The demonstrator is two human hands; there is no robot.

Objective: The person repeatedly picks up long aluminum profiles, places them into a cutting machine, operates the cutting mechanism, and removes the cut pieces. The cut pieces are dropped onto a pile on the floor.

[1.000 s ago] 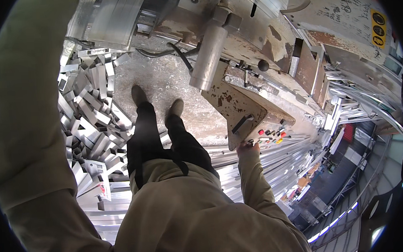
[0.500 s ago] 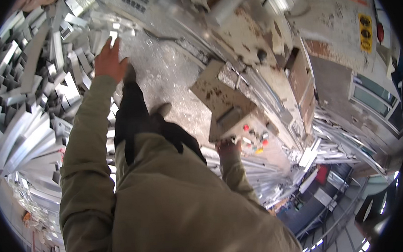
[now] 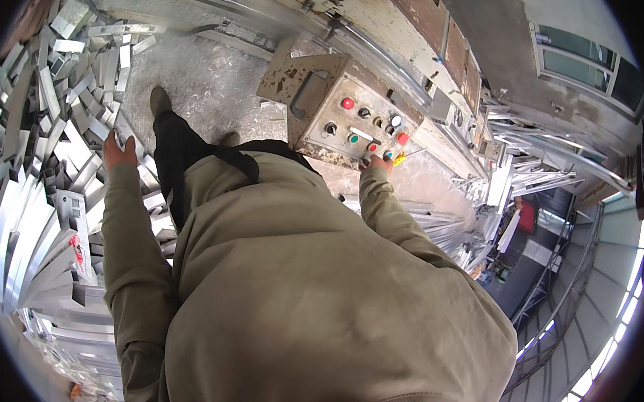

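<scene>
My left hand (image 3: 120, 152) hangs beside the heap of cut metal profiles (image 3: 75, 150), its thumb and fingers apart and nothing visible in them. I cannot tell whether it touches a profile. On the right, my right hand (image 3: 380, 163) reaches to the near edge of a worn beige control box (image 3: 317, 139). Its fingers stretch onto the panel among the lowest buttons, beside a red button (image 3: 372, 147) and a green button (image 3: 388, 155). Which one it touches is hard to make out. A larger red button (image 3: 347, 104) and several dark knobs sit farther up the panel.
Behind the box runs a long machine bed (image 3: 371, 43) with peeling paint. The grey floor (image 3: 196, 69) under my feet is littered with shiny scraps. More long metal profiles (image 3: 533, 158) lie stacked at the right. A dark handle (image 3: 308, 93) sticks out of the box's side.
The view has shifted, so the panel's face shows more fully. My left hand has drawn back closer to my body. My right hand is still at the control box, now lying by its lower buttons.
</scene>
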